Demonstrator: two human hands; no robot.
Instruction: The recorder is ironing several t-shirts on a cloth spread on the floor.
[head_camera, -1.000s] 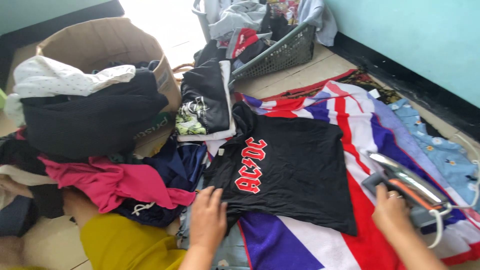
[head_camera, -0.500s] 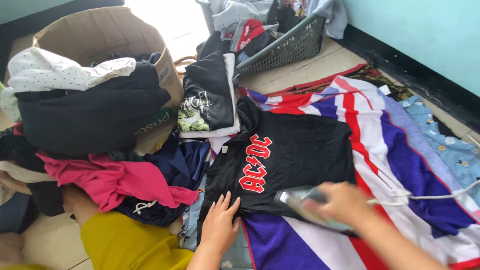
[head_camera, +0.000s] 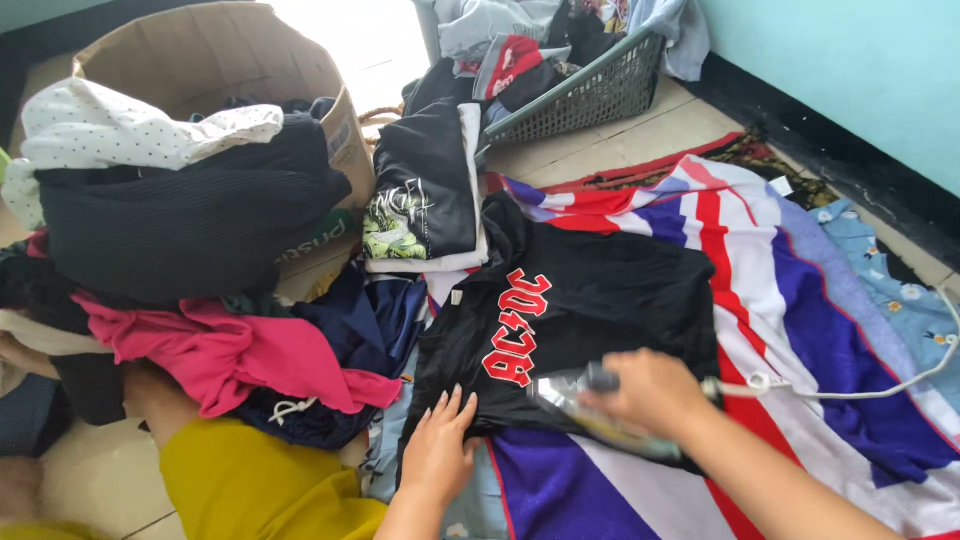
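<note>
Ironing in hand: my left hand (head_camera: 437, 455) lies flat and open on the hem of the black T-shirt (head_camera: 585, 315), spread over a striped blanket (head_camera: 800, 300), pinning it taut while my right hand (head_camera: 650, 390), closed around the handle, runs the clothes iron (head_camera: 585, 410) across its lower edge.

A T-shirt (head_camera: 590, 300) lies flat on a striped blanket (head_camera: 800, 300) on the floor. The left hand (head_camera: 440, 450) rests on its near hem; the right hand (head_camera: 650, 390) holds an iron (head_camera: 580, 405) on its near edge. Left lies a clothes pile (head_camera: 200, 330) before a cardboard box (head_camera: 210, 60); a laundry basket (head_camera: 590, 90) stands behind.
</note>
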